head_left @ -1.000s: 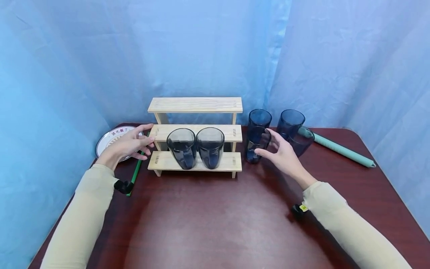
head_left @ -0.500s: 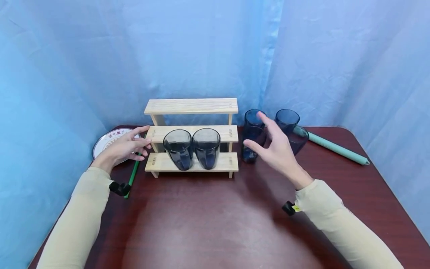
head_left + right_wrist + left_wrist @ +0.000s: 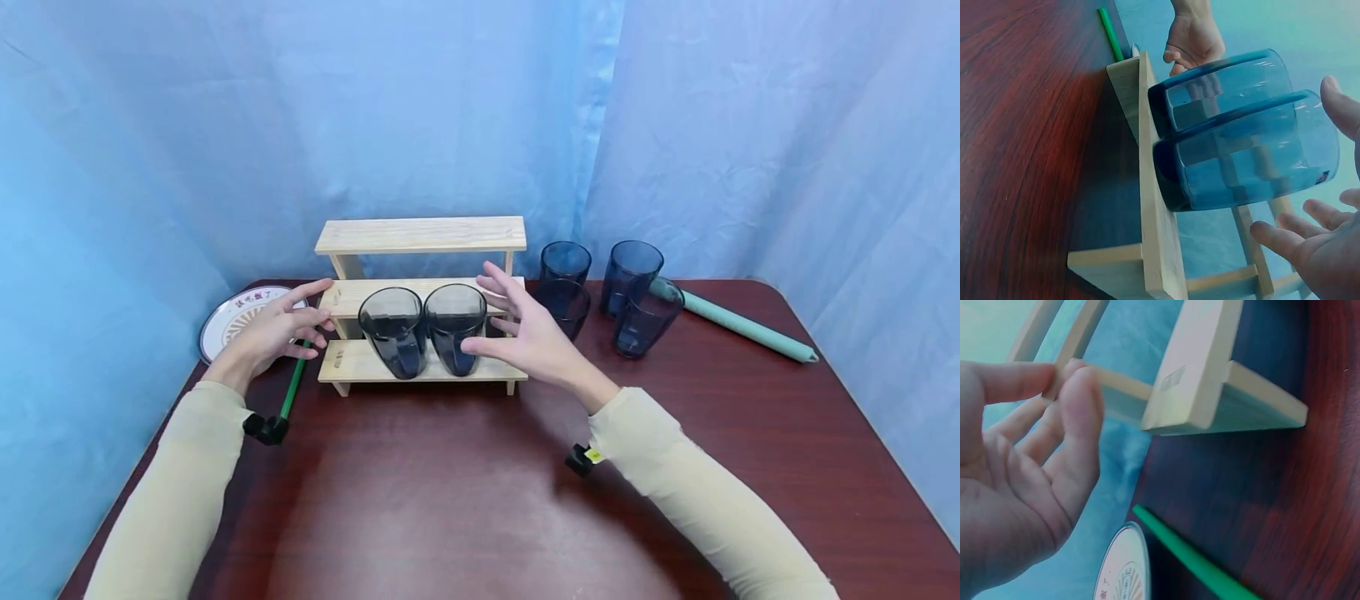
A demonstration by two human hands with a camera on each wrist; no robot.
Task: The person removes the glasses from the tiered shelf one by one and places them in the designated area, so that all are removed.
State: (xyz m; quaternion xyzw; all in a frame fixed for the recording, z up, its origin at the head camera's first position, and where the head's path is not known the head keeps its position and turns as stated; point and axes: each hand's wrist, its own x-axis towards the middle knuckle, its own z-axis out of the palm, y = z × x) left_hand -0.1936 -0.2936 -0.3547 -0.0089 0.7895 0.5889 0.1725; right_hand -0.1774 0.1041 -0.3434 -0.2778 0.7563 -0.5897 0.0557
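Rack [image 3: 420, 236] has mid shelf's [image 3: 348, 298] L end pinched by L hand [image 3: 273, 333], prob. to steady it; R hand [image 3: 534, 333], thumb & fingers apart, flanks R tumbler [image 3: 456, 329] (contact unclear), upright beside twin tumbler [image 3: 392, 333] on btm shelf [image 3: 347, 360], near ctr, presumably for balance.

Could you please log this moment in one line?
left hand: at wooden rack, left end; right hand: open beside rack's right glass; rack's two glasses: on lowest step

This looks like a staged recording booth: blue curtains [image 3: 420, 108] hang around a table [image 3: 420, 492], with black wrist cameras [image 3: 266, 428] over it. Whether home or lab, I cannot tell.
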